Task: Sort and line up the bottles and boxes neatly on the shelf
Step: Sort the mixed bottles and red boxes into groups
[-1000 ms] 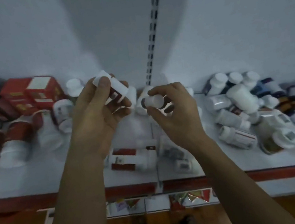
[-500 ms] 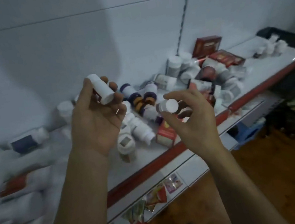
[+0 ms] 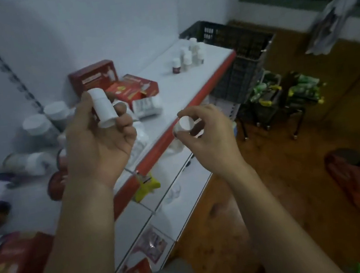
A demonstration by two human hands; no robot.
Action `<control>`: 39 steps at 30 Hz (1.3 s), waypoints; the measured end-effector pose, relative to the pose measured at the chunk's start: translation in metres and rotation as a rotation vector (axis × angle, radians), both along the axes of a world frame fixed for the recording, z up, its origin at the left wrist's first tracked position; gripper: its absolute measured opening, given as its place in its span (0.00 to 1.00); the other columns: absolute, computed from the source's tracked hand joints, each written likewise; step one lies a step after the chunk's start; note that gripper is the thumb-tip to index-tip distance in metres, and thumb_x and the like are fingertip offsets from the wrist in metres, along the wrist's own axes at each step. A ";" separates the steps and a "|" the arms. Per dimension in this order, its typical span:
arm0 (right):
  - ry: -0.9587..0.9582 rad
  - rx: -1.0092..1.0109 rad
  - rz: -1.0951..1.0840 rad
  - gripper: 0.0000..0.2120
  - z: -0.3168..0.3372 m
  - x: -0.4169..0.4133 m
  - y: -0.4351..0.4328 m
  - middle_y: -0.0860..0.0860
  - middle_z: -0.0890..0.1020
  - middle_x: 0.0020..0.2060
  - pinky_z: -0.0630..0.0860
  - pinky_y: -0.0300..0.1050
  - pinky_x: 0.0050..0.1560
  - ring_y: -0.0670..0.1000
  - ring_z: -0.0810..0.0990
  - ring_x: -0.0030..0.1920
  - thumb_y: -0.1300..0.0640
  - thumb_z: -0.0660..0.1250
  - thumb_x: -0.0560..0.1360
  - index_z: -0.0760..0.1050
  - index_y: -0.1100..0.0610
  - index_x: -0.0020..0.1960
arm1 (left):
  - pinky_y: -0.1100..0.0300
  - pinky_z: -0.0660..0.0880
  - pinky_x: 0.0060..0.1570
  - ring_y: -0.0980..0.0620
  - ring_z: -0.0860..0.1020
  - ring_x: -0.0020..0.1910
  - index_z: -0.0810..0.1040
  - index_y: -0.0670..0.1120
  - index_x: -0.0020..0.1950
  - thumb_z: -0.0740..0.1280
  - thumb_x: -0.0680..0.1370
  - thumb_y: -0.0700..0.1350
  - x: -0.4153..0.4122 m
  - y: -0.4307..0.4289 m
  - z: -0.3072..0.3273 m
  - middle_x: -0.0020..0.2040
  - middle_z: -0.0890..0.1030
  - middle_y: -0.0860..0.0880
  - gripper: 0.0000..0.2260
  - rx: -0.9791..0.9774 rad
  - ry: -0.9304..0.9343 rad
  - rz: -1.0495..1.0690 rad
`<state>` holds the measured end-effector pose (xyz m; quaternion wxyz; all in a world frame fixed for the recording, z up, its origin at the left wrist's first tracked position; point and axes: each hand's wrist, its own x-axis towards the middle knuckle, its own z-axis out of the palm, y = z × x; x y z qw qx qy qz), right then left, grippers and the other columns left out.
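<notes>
Through the head camera, my left hand (image 3: 99,145) is curled round a white bottle (image 3: 103,111), thumb up its left side and fingers wrapped across the front, holding it tilted in the air over the shelf (image 3: 178,85). The side facing me is plain white, with no print that I can make out. My right hand (image 3: 207,139) pinches a small bottle (image 3: 184,124) between thumb and fingertips, its round white end turned toward me, out in front of the shelf's red front edge (image 3: 194,100). On the shelf behind my left hand, an upright red box (image 3: 94,75) leans at the back wall, with pale lettering and a small figure on it, too blurred to read. Just beside it lies a flat red box (image 3: 135,87) with yellow marks, and in front of that a lying bottle (image 3: 147,105) whose label is dense dark print I cannot read. A cluster of small bottles (image 3: 189,58) stands upright near the shelf's far end, one with a dark red label. Two white-lidded jars (image 3: 37,128) sit at the wall on my left. Another red box (image 3: 10,271) lies near my left elbow, its print smeared. A black crate (image 3: 235,43) stands beyond the shelf's far end.
</notes>
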<state>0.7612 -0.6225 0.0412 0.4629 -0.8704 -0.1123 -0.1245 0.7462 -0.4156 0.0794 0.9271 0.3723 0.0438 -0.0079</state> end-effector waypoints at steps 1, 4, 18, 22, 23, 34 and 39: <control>0.011 0.001 -0.019 0.12 -0.003 0.012 -0.012 0.46 0.77 0.54 0.75 0.33 0.45 0.44 0.80 0.43 0.52 0.74 0.76 0.81 0.49 0.60 | 0.65 0.71 0.35 0.55 0.74 0.35 0.77 0.48 0.52 0.64 0.81 0.56 0.018 -0.013 0.000 0.43 0.76 0.50 0.11 0.008 0.002 -0.020; 0.033 -0.012 -0.060 0.11 -0.013 0.051 -0.047 0.45 0.78 0.52 0.77 0.38 0.47 0.44 0.79 0.43 0.53 0.74 0.76 0.81 0.48 0.58 | 0.65 0.70 0.35 0.55 0.74 0.35 0.78 0.47 0.49 0.64 0.81 0.54 0.078 -0.047 -0.008 0.41 0.76 0.49 0.11 0.030 0.023 -0.038; 0.085 -0.144 -0.048 0.15 -0.028 0.316 -0.126 0.46 0.77 0.50 0.72 0.34 0.45 0.41 0.78 0.41 0.53 0.76 0.75 0.79 0.49 0.60 | 0.60 0.69 0.38 0.55 0.77 0.37 0.83 0.48 0.46 0.68 0.78 0.51 0.339 -0.121 -0.048 0.40 0.80 0.51 0.08 0.754 0.219 0.048; 0.125 -0.157 0.055 0.13 -0.042 0.365 -0.117 0.45 0.78 0.52 0.73 0.41 0.44 0.43 0.79 0.40 0.52 0.75 0.75 0.78 0.48 0.58 | 0.56 0.78 0.46 0.58 0.83 0.41 0.82 0.51 0.48 0.74 0.75 0.45 0.357 -0.102 -0.063 0.42 0.85 0.57 0.04 1.280 0.175 0.053; 0.123 -0.191 0.097 0.12 -0.046 0.376 -0.114 0.45 0.78 0.52 0.73 0.41 0.44 0.43 0.79 0.40 0.53 0.74 0.76 0.78 0.48 0.58 | 0.53 0.80 0.48 0.56 0.84 0.44 0.82 0.53 0.48 0.75 0.73 0.46 0.360 -0.097 -0.068 0.44 0.86 0.58 0.06 1.319 0.208 0.008; -0.024 -0.312 0.493 0.17 -0.028 0.442 -0.113 0.43 0.78 0.55 0.79 0.44 0.45 0.44 0.77 0.38 0.52 0.74 0.74 0.77 0.46 0.62 | 0.54 0.80 0.48 0.55 0.81 0.46 0.79 0.54 0.60 0.77 0.72 0.49 0.379 -0.140 -0.081 0.54 0.82 0.56 0.18 1.565 0.363 -0.002; -0.070 -0.353 0.697 0.14 0.005 0.472 -0.089 0.39 0.76 0.54 0.77 0.34 0.44 0.41 0.78 0.39 0.50 0.72 0.77 0.76 0.44 0.62 | 0.50 0.81 0.47 0.58 0.80 0.45 0.77 0.54 0.66 0.79 0.71 0.51 0.363 -0.134 -0.064 0.58 0.79 0.56 0.24 1.643 0.542 0.137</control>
